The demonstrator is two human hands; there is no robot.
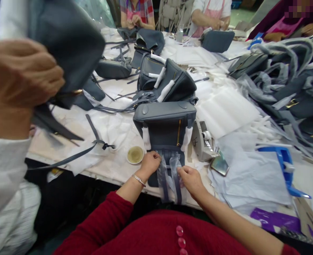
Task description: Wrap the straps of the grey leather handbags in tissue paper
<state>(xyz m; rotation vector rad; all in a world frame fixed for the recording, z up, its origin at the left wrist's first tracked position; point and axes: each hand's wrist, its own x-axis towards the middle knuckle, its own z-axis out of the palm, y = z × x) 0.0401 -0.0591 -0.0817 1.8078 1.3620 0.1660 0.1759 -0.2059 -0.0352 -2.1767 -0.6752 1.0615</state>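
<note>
While the dark blue-grey leather backpack (163,131) lies at the table's near edge, the left hand (151,162) (silver bangle at its wrist) pinches one strap's clear plastic wrapping (161,175). The right hand (190,177), fingers closed, grips the clear plastic sleeve (175,168) around the other strap.
</note>
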